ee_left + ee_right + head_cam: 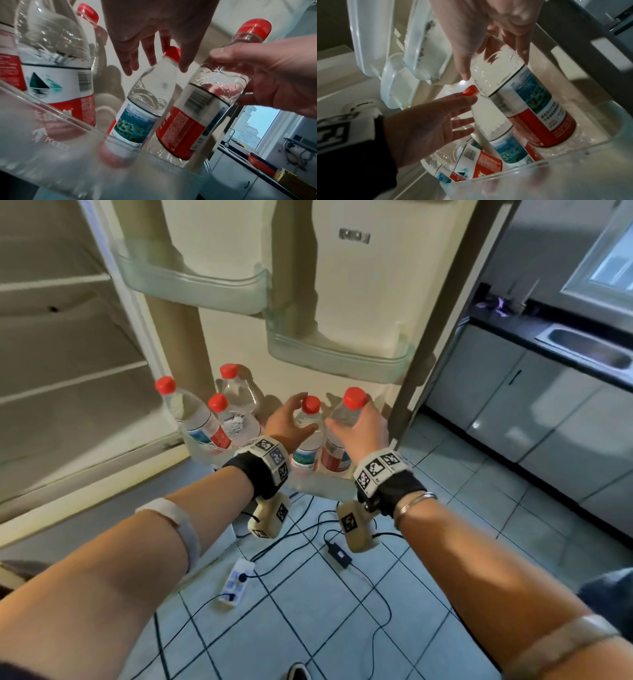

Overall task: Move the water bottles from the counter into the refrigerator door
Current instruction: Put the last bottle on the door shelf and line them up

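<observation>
We reached with both hands into the bottom bin [72, 152] of the open refrigerator door [346, 285], where five red-capped water bottles stood. Our right hand [359, 428] was curled around the shoulder of the rightmost bottle [344, 440], thumb on one side and fingers on the other, its base down inside the bin at the right end. Our left hand [287, 422] was spread, fingers straight and apart, at the neck of the neighbouring bottle [308, 436]; from the wrist views the fingertips [183, 67] appeared to touch it just below the cap, though we could not be sure of a grip. That bottle leaned slightly toward the one we held. Three more bottles [212, 419] stood clustered at the left end of the bin, one set behind the other two. Two clear door shelves [339, 361] hung above. Behind us in the frame, a power strip [238, 582] and black cables [373, 587] lay on the tiled floor [445, 542], and a steel sink [589, 350] sat in the dark counter [507, 326] to the right.
</observation>
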A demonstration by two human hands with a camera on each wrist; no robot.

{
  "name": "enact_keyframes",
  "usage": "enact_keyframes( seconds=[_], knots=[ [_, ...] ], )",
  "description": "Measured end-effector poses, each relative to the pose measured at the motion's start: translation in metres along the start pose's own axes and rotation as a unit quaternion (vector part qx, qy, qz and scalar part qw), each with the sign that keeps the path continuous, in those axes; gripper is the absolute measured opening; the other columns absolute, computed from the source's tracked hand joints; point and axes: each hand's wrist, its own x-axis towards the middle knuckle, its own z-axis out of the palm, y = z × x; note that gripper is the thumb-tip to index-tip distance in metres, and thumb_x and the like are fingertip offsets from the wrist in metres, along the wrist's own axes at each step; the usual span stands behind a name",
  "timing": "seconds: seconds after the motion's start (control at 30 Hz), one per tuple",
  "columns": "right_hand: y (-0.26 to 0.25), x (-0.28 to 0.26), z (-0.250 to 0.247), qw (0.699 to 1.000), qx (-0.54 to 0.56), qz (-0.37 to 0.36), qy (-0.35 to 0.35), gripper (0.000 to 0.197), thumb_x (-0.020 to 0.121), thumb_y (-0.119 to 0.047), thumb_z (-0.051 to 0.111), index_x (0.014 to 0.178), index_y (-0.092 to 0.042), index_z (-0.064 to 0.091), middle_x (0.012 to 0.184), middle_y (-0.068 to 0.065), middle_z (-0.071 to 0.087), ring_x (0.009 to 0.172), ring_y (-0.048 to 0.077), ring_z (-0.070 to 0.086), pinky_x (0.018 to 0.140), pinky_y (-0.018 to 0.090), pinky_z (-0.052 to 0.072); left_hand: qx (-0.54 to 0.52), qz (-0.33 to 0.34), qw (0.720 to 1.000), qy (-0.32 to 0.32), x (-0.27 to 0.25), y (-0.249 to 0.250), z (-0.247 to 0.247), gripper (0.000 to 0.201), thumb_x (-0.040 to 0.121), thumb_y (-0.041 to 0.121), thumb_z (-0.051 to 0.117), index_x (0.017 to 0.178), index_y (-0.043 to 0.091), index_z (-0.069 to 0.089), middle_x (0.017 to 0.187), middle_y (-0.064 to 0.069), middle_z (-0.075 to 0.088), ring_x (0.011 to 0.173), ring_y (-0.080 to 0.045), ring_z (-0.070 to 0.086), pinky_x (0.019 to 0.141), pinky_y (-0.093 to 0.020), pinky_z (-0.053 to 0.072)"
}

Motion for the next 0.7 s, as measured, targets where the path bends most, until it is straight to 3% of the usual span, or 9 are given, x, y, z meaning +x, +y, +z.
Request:
enact_keyframes(
  seconds=[0.13, 0.3, 0.7],
  knots=[
    [0.016, 0.013, 0.005, 0.999, -0.016, 0.025, -0.011, 0.046, 0.076, -0.035, 0.072, 0.111, -0.011, 0.054, 0.114, 0.008, 0.063, 0.108, 0.026, 0.059, 0.085, 0.027, 0.042, -0.014, -0.033, 0.999, -0.027, 0.017, -0.003, 0.012, 0.06, 0.081, 0.018, 0.068, 0.134, 0.019, 0.04, 0.128, -0.009, 0.057, 0.119, -0.027, 0.053, 0.099, -0.033, 0.038],
    [0.029, 0.029, 0.017, 0.999, -0.02, 0.043, -0.026, 0.049, 0.077, -0.034, 0.073, 0.114, -0.009, 0.053, 0.116, 0.009, 0.063, 0.109, 0.026, 0.06, 0.091, 0.032, 0.047, 0.027, -0.015, 0.999, -0.037, 0.03, -0.002, 0.023, 0.051, 0.083, 0.025, 0.065, 0.126, 0.009, 0.043, 0.124, -0.011, 0.059, 0.113, -0.026, 0.055, 0.087, -0.026, 0.034],
    [0.05, 0.056, 0.023, 0.997, -0.005, 0.062, -0.052, 0.053, 0.073, -0.031, 0.077, 0.113, -0.006, 0.052, 0.116, 0.013, 0.064, 0.107, 0.027, 0.061, 0.093, 0.035, 0.049, 0.022, -0.032, 0.996, -0.075, 0.049, 0.008, 0.028, 0.047, 0.084, 0.023, 0.065, 0.124, 0.01, 0.043, 0.122, -0.011, 0.06, 0.109, -0.024, 0.057, 0.088, -0.028, 0.039]
  ],
)
